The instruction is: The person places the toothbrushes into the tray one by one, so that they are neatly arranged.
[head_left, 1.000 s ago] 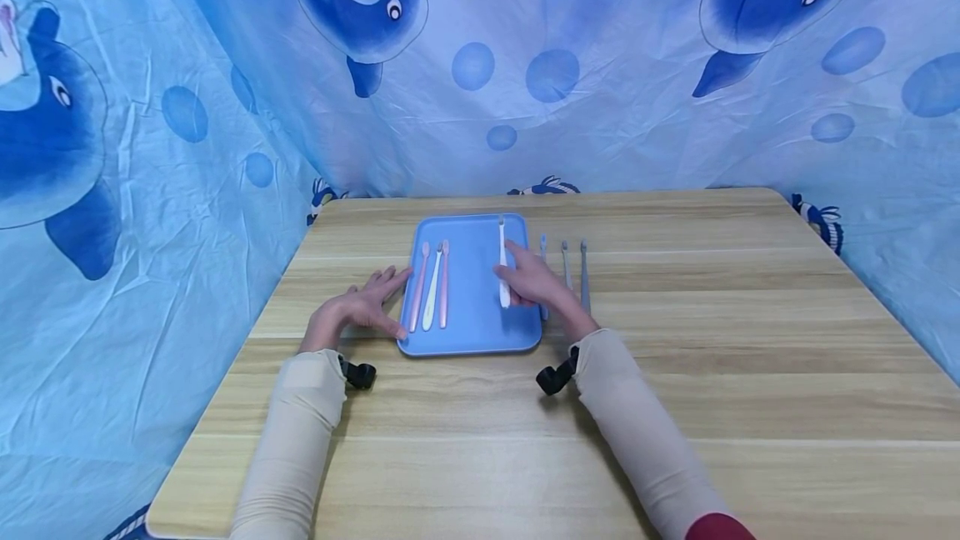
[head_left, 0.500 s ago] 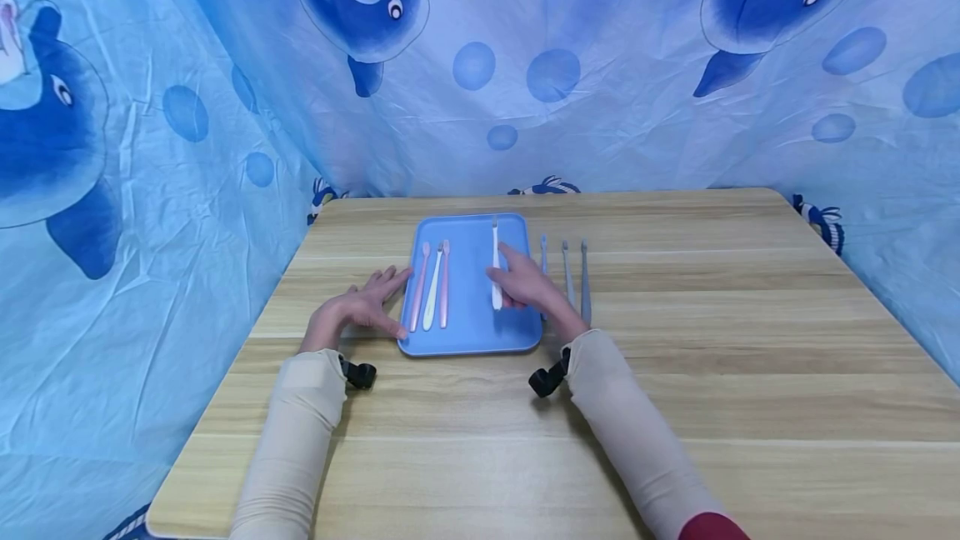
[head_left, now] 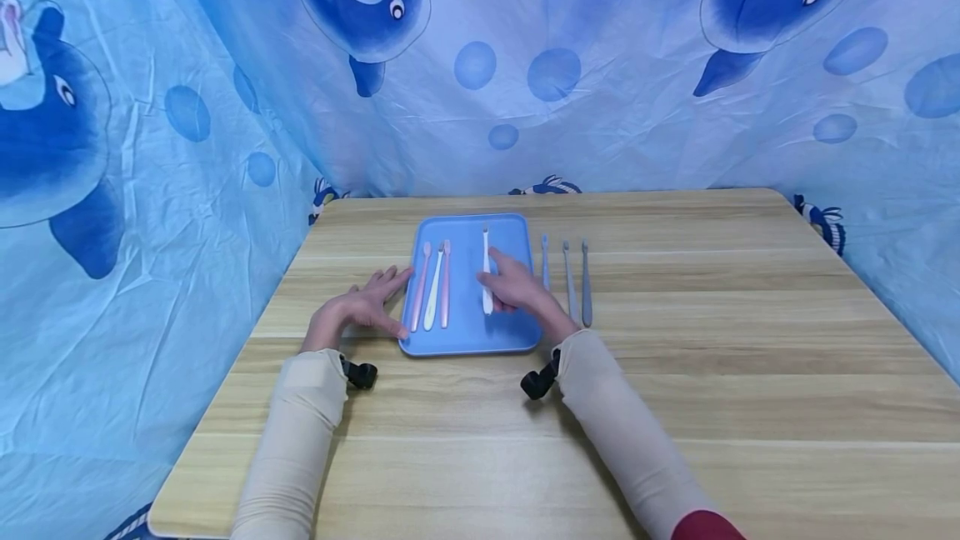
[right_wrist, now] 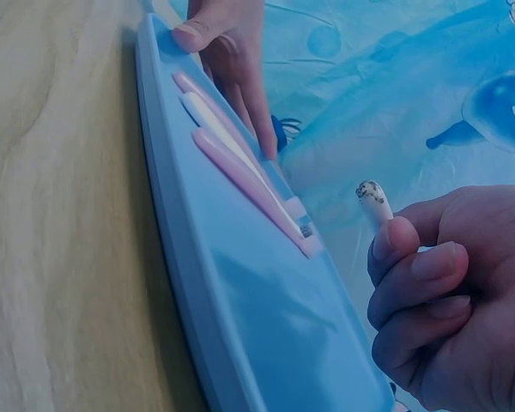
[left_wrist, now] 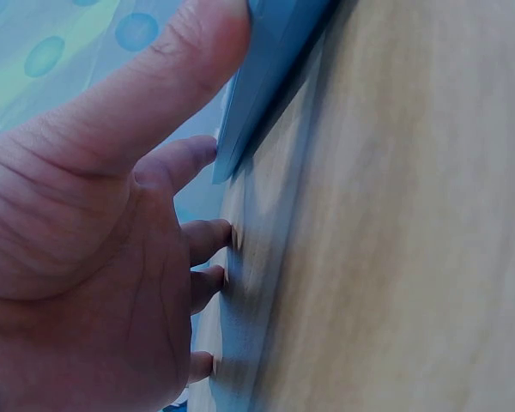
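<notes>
A blue tray [head_left: 465, 342] lies on the table, holding a pink toothbrush [head_left: 420, 290], a white toothbrush [head_left: 433, 292] and another pink toothbrush [head_left: 446, 288] side by side in its left half. My left hand [head_left: 358, 305] has its fingers spread at the tray's left edge. In the left wrist view its thumb and index finger [left_wrist: 180, 163] touch the tray's side. My right hand [head_left: 516, 283] pinches a second white toothbrush [head_left: 486, 252] over the tray's right half, head pointing away. The right wrist view shows the speckled handle end [right_wrist: 374, 199] raised above the tray, with curled fingers around it.
Right of the tray lie a blue toothbrush [head_left: 545, 261], a grey-blue toothbrush [head_left: 570, 277] and a darker grey-blue toothbrush [head_left: 587, 290] on the wooden table [head_left: 712, 315]. A blue dolphin-print curtain [head_left: 615, 132] hangs behind the table and along its left.
My right hand has moved left with the white toothbrush and slightly toward me, uncovering more of the toothbrushes to the right. The left hand and tray have stayed put.
</notes>
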Demonstrator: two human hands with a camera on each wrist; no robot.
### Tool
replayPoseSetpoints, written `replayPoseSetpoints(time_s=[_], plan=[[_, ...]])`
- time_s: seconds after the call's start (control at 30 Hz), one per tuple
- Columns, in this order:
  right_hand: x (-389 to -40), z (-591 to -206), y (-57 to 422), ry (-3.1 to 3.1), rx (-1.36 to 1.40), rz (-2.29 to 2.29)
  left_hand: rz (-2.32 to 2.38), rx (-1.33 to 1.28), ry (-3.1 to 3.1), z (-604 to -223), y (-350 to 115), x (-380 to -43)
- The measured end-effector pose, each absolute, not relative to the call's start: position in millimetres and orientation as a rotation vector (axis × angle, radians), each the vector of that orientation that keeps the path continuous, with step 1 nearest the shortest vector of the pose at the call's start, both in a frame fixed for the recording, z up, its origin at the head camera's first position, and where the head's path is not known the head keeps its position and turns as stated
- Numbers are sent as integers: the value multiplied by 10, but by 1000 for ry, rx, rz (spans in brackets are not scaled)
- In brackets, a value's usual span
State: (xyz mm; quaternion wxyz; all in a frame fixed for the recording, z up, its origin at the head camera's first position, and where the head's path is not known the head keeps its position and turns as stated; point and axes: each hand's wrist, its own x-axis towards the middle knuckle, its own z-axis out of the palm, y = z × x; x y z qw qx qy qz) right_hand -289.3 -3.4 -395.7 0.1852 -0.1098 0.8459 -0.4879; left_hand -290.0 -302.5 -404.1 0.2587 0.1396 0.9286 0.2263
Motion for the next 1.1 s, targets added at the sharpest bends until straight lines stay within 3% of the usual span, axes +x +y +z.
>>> replayPoseSetpoints(time_s=[1.1], plan=[[-2895,-4112,-400,2386,-339,-1306,586,380,2517,-4061,-3049,-2944]])
